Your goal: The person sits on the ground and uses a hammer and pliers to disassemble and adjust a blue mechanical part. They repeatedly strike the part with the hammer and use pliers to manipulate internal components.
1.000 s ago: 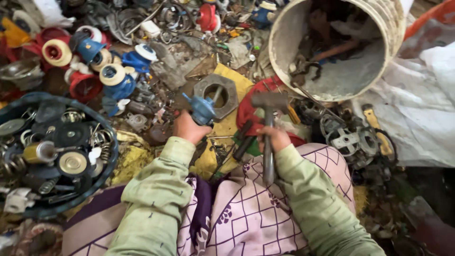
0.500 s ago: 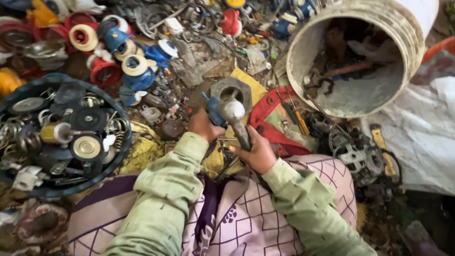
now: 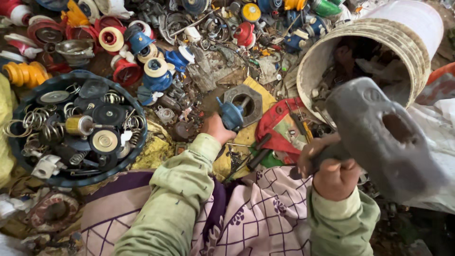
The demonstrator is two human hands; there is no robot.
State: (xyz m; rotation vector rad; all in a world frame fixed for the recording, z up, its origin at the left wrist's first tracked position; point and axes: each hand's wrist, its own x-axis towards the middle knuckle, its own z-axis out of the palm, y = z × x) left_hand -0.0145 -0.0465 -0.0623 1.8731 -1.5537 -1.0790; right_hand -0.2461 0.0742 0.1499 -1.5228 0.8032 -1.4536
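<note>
Right hand (image 3: 334, 173) grips a raised grey hammer (image 3: 384, 137); left hand (image 3: 217, 129) holds a blue valve part (image 3: 232, 114) on the hexagonal metal plate (image 3: 253, 97), white bucket (image 3: 426, 28) beyond the hammer

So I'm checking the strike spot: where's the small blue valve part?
The small blue valve part sits mid-frame in the left hand, over the grey hexagonal metal ring.
</note>
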